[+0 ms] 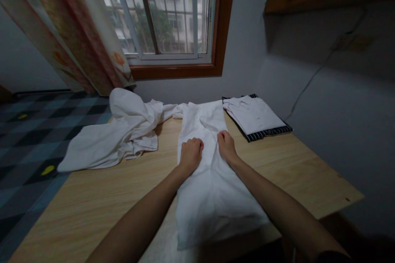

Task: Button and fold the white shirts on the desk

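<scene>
A long white shirt [212,191] lies in front of me, its near end at the table's front edge and its far part close to the wall. My left hand [191,154] is closed, with its fingers curled into the cloth at the shirt's left side. On the opposite side, my right hand [226,144] pinches a fold of the same shirt. A raised crease runs between the two hands. The fingertips of both hands are partly hidden.
Another white garment [123,131] lies crumpled on the left, overhanging the wooden table [123,189]. At the back right, a folded white shirt [256,115] rests on dark striped cloth [262,134]. A checked bedcover [33,139] lies beyond the left edge; a window [166,12] is ahead.
</scene>
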The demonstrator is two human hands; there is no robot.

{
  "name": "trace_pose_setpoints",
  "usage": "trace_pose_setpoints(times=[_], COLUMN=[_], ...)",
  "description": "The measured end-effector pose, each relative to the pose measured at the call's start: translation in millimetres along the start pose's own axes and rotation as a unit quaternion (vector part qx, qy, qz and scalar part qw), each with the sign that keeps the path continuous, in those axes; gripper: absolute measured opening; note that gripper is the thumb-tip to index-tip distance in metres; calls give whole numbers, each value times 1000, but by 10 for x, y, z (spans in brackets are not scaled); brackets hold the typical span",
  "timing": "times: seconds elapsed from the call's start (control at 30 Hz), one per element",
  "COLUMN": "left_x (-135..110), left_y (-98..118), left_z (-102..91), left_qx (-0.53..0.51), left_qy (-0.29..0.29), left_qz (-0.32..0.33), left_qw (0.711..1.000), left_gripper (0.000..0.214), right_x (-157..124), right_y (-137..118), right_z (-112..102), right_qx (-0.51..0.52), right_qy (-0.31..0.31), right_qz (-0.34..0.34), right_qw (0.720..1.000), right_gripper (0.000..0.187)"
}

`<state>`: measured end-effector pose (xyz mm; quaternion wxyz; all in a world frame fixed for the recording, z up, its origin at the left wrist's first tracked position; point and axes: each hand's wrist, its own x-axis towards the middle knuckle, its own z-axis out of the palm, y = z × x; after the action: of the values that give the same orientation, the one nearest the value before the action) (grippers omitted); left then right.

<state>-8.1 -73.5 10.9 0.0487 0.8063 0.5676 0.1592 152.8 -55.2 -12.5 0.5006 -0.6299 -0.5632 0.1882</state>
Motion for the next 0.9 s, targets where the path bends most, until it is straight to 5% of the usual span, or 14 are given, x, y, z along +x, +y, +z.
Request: trace_pose_setpoints(times=[0.17, 0.33, 0.5, 0.67, 0.9], left_x=[251, 350, 3, -443, -474], left_y=[-95, -166, -74, 11, 27], left_z=[-2, -45, -131, -199, -252], left_qx=[18, -10, -87, -111, -112], left_qy=[1, -5, 24, -48, -91], left_qz=[-1, -4, -9, -38, -29], left_qw=[1000, 1000, 996, 992, 989], left_gripper=[22, 18, 19, 14, 18], right_x=[199, -178, -639, -728, -736], right_y=[-65, -234, -271, -316, -382], right_z=[38, -223, -410, -354, -338], right_qx=[60, -10, -101, -143, -189], right_qy=[-81, -176, -258, -252, -286], right_qz=[-18, -119, -141, -125, -106], right_qw=[995, 977, 950, 949, 933], right_gripper=[11, 5, 2, 1, 5])
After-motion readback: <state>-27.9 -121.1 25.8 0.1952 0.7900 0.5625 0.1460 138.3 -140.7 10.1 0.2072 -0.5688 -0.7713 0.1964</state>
